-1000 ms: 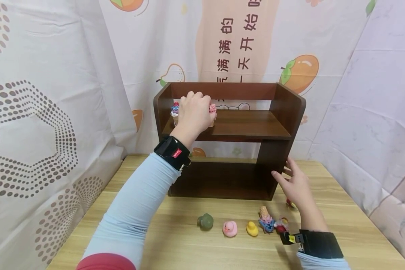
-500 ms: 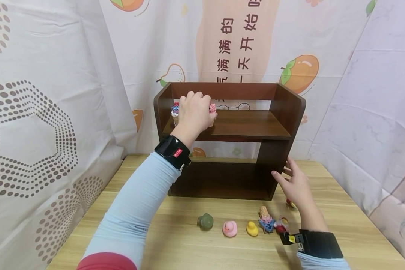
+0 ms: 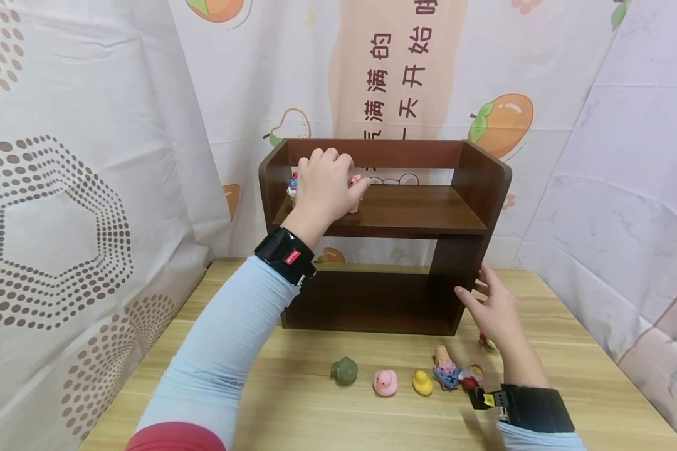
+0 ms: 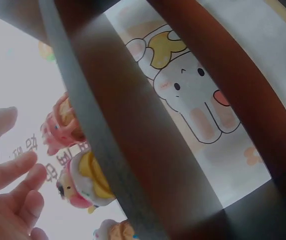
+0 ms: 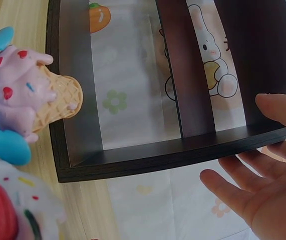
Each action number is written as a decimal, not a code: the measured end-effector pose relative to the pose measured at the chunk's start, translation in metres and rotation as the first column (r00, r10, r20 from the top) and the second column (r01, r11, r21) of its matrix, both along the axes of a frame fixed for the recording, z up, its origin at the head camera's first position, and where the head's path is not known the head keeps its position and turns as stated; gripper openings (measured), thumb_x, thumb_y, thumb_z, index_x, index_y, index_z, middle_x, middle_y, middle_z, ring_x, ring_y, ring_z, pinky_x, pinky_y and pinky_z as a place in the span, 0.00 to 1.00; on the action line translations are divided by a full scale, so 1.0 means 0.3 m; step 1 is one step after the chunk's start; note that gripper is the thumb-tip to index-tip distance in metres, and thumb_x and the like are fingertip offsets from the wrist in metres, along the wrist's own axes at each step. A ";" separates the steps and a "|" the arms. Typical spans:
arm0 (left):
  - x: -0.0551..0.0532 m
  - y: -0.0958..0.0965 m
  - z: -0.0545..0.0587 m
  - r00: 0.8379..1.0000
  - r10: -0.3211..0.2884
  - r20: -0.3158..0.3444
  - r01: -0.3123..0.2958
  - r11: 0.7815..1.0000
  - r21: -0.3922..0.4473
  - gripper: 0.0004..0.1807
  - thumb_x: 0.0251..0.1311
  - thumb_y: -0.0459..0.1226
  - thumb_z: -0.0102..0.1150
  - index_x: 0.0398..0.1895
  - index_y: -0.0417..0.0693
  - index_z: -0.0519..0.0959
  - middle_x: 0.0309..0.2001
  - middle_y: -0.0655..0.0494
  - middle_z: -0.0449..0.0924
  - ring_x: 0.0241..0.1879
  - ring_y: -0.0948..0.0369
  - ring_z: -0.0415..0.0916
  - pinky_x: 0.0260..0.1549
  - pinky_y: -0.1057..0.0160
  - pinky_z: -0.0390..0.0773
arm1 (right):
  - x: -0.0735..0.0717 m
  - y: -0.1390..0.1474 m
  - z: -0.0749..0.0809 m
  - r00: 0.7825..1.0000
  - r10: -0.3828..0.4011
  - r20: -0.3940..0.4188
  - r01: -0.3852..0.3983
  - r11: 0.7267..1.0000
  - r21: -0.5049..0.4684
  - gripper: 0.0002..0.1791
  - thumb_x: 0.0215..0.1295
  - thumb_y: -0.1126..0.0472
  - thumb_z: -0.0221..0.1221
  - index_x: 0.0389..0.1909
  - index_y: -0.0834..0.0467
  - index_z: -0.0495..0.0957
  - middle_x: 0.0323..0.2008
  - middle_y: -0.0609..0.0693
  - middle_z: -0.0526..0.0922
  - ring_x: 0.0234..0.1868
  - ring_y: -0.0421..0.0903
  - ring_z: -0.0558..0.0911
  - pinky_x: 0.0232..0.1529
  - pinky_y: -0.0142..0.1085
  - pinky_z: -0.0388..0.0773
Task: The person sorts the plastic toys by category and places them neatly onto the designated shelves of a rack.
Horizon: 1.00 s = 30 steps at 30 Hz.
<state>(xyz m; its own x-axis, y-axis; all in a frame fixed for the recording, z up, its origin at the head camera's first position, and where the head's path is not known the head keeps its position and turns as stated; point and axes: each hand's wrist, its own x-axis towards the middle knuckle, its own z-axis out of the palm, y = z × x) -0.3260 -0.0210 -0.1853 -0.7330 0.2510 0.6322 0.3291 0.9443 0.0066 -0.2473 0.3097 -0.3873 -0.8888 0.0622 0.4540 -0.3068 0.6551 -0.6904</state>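
My left hand is over the upper board of a dark brown two-tier shelf, thumb and fingers apart. In the left wrist view it is beside a pink-topped ice-cream-cone figurine, with a gap between fingertips and figurine. A figurine in yellow, white and pink stands in the middle; a third figurine is cut off by the frame. The head view shows a blue-topped figurine left of this hand. My right hand rests at the shelf's right side panel, fingers along its outside, thumb toward the front edge.
On the wooden table before the shelf lie a green toy, a pink duck, a yellow duck, an ice-cream-cone figurine and a red-and-white figurine. Another small toy is partly behind the right forearm. Printed cloth hangs behind.
My left hand's thumb has moved away from the pink figurine and the fingers have loosened. The figurine stays on the upper board. My right hand has not moved.
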 end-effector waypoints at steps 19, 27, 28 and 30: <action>0.079 -0.097 -0.009 0.922 -0.200 -0.333 0.280 0.936 0.213 0.22 0.67 0.56 0.59 0.45 0.48 0.85 0.43 0.53 0.82 0.48 0.51 0.72 0.45 0.51 0.70 | 0.000 -0.003 0.001 1.000 0.006 0.008 -0.006 1.000 -0.012 0.41 0.73 0.51 0.61 0.79 0.58 0.54 0.69 0.73 0.66 0.62 0.73 0.73 0.54 0.65 0.75; 0.100 -0.142 -0.031 0.900 -0.218 -0.376 0.337 0.896 0.288 0.21 0.66 0.54 0.60 0.44 0.47 0.85 0.43 0.52 0.80 0.47 0.50 0.71 0.45 0.49 0.68 | 0.000 -0.001 0.002 1.000 -0.003 0.015 0.003 1.000 0.005 0.41 0.73 0.53 0.62 0.80 0.59 0.53 0.69 0.73 0.65 0.62 0.74 0.73 0.53 0.66 0.75; 0.102 -0.148 -0.033 0.896 -0.221 -0.385 0.347 0.890 0.296 0.20 0.66 0.54 0.61 0.44 0.46 0.85 0.42 0.51 0.80 0.47 0.50 0.71 0.45 0.49 0.68 | 0.001 -0.001 0.003 1.000 -0.002 0.017 0.002 1.000 0.005 0.41 0.73 0.53 0.61 0.80 0.59 0.53 0.69 0.73 0.65 0.62 0.74 0.73 0.53 0.66 0.75; 0.105 -0.159 -0.039 0.886 -0.227 -0.404 0.368 0.875 0.314 0.20 0.65 0.53 0.62 0.43 0.46 0.85 0.42 0.51 0.80 0.47 0.49 0.72 0.45 0.48 0.68 | 0.001 -0.002 0.004 1.000 0.002 0.017 -0.002 1.000 -0.001 0.41 0.73 0.52 0.61 0.80 0.59 0.53 0.69 0.73 0.65 0.62 0.74 0.73 0.54 0.66 0.75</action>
